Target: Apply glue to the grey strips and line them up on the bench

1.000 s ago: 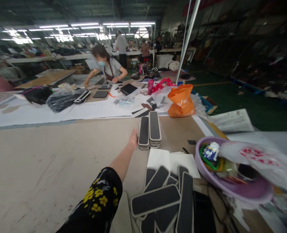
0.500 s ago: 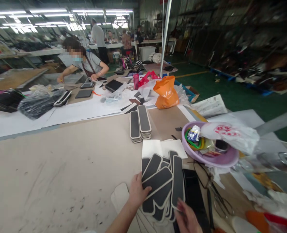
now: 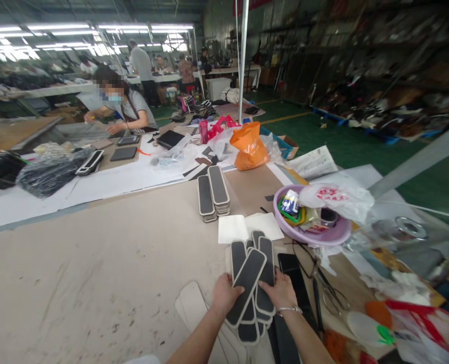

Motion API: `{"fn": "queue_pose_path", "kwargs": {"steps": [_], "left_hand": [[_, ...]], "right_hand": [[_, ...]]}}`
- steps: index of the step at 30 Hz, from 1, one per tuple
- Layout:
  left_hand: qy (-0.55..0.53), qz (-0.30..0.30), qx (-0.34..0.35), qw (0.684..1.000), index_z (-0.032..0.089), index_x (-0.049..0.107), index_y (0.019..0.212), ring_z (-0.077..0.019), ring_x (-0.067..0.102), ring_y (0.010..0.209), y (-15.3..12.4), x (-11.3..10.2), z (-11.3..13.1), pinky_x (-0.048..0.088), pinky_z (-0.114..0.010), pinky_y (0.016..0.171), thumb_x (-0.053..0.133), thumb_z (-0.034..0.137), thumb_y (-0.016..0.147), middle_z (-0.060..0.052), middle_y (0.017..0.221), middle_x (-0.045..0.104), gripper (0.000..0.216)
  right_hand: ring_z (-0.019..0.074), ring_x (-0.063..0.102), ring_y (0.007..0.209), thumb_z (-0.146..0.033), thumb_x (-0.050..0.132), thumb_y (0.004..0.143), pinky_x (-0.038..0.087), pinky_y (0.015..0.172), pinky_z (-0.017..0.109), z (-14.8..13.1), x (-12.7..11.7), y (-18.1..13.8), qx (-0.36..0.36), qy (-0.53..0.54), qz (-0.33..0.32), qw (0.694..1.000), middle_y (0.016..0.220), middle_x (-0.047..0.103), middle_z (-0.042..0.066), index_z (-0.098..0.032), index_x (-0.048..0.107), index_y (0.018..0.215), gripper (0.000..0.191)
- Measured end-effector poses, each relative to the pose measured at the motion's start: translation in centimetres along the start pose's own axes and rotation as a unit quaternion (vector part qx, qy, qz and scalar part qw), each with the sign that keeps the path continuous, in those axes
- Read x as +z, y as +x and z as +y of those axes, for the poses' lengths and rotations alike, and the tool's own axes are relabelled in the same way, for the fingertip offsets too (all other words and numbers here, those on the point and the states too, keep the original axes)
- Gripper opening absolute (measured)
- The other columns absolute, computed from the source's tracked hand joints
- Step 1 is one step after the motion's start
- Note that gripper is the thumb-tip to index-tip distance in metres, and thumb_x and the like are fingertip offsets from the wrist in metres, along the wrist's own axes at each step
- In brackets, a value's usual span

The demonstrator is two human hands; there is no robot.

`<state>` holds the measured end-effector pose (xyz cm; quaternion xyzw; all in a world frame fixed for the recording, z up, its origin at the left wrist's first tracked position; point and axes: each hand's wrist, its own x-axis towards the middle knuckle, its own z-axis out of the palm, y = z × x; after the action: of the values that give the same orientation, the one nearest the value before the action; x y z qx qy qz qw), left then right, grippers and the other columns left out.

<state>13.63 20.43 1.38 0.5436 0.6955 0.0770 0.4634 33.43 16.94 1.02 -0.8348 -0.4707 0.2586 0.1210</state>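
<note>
In front of me lies a loose, fanned pile of dark grey, round-cornered panels [image 3: 247,288] with pale edges. My left hand [image 3: 224,294] grips it from the left, thumb on top of the uppermost slanted panel, fingers underneath or hidden. From the right side my right hand [image 3: 281,292], with a bracelet at the wrist, holds the pile's right panels, thumb on top. Pale blank strips [image 3: 194,303] stick out below and left of the pile. Just beyond, an open white notebook [image 3: 234,228] lies flat. Two neat stacks of matching panels [image 3: 219,184] stand behind it.
A purple basin [image 3: 312,237] with small items and a plastic bag sits at right. Scissors [image 3: 328,288] and a black flat object [image 3: 290,268] lie beside my right hand. An orange bag [image 3: 249,146] stands farther back. Across the table a masked person [image 3: 133,108] works.
My right hand has come up from the pile's lower right corner to its right side and grips it. The panels have been drawn closer together. The view has shifted slightly.
</note>
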Motion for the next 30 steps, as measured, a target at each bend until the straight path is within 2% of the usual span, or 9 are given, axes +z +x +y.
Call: {"fn": "queue_pose_path", "kwargs": {"steps": [6,11,15,17,19,22,24,26,30], "left_hand": [[0.001,0.065,0.036,0.997,0.016,0.056,0.08,-0.0214,0.055,0.086,-0.3,0.1,-0.3,0.039,-0.028,0.076,0.062,0.033,0.072,-0.009,0.094,0.057,0.02],[0.01,0.034,-0.013,0.999,0.018,0.053,0.077,-0.0216,0.058,0.076,-0.2,-0.9,-0.7,0.039,-0.028,0.068,0.054,0.039,0.079,-0.005,0.077,0.061,0.022],[-0.009,0.023,-0.003,1.0,0.019,0.051,0.082,-0.0203,0.058,0.073,-0.3,-0.4,-0.8,0.039,-0.027,0.064,0.054,0.038,0.079,-0.003,0.074,0.061,0.02],[-0.05,0.017,0.011,0.999,0.019,0.05,0.085,-0.0202,0.059,0.075,-0.3,0.2,-0.8,0.04,-0.027,0.066,0.058,0.037,0.077,-0.004,0.08,0.063,0.021],[-0.112,0.005,0.006,0.994,0.018,0.05,0.088,-0.0205,0.06,0.078,-0.2,0.9,-0.8,0.042,-0.027,0.067,0.062,0.035,0.075,-0.006,0.085,0.063,0.025],[-0.221,-0.025,-0.04,0.974,0.017,0.048,0.1,-0.0203,0.062,0.075,0.1,1.4,-0.8,0.046,-0.027,0.066,0.067,0.034,0.072,-0.007,0.085,0.064,0.039],[-0.283,-0.052,-0.068,0.955,0.016,0.045,0.106,-0.0199,0.063,0.072,0.2,1.3,-0.7,0.047,-0.028,0.064,0.069,0.033,0.07,-0.007,0.084,0.064,0.047],[-0.326,-0.082,-0.074,0.939,0.016,0.047,0.105,-0.0189,0.063,0.072,0.2,1.0,-0.7,0.048,-0.028,0.064,0.068,0.034,0.071,-0.007,0.084,0.064,0.045],[-0.382,-0.132,-0.098,0.91,0.017,0.052,0.099,-0.0145,0.061,0.064,-0.4,-0.1,-1.1,0.045,-0.022,0.055,0.065,0.04,0.072,-0.004,0.08,0.064,0.038]], "right_hand": [[0.0266,0.047,0.107,-0.042,0.062,0.068,0.036,0.095,0.035,-1.0,0.3,-1.2,-0.016,-0.002,-0.003,1.0,0.11,0.047,0.011,-0.015,0.048,0.126,0.066],[0.028,0.042,0.114,-0.037,0.061,0.071,0.029,0.101,0.036,-1.8,0.6,-2.1,-0.009,0.011,0.007,1.0,0.123,0.039,0.013,-0.016,0.053,0.12,0.055],[0.0293,0.044,0.114,-0.037,0.057,0.074,0.035,0.096,0.037,-1.9,0.2,-1.7,0.034,0.036,0.002,0.999,0.124,0.038,0.018,-0.008,0.036,0.133,0.069],[0.0302,0.05,0.106,-0.039,0.056,0.074,0.04,0.089,0.039,-1.9,-0.1,-1.3,0.061,0.049,-0.005,0.997,0.123,0.04,0.02,-0.007,0.026,0.138,0.078],[0.0291,0.056,0.097,-0.042,0.057,0.073,0.043,0.083,0.039,-1.9,-0.5,-0.9,0.075,0.067,-0.017,0.995,0.115,0.048,0.019,-0.006,0.023,0.139,0.082],[0.0258,0.057,0.094,-0.042,0.058,0.073,0.044,0.081,0.035,-2.2,-0.9,-0.9,0.061,0.102,-0.032,0.992,0.101,0.057,0.012,-0.008,0.035,0.132,0.071],[0.0233,0.057,0.096,-0.04,0.058,0.073,0.043,0.083,0.031,-2.8,-0.9,-1.5,0.037,0.126,-0.042,0.99,0.101,0.059,0.009,-0.013,0.047,0.121,0.056],[0.0216,0.057,0.097,-0.039,0.059,0.072,0.043,0.084,0.029,-3.8,-0.5,-2.4,0.018,0.147,-0.053,0.988,0.103,0.059,0.008,-0.016,0.05,0.115,0.049],[0.0227,0.058,0.096,-0.033,0.063,0.068,0.044,0.083,0.03,-5.8,0.8,-4.3,0.009,0.173,-0.076,0.982,0.107,0.058,0.011,-0.014,0.037,0.127,0.067]]}}
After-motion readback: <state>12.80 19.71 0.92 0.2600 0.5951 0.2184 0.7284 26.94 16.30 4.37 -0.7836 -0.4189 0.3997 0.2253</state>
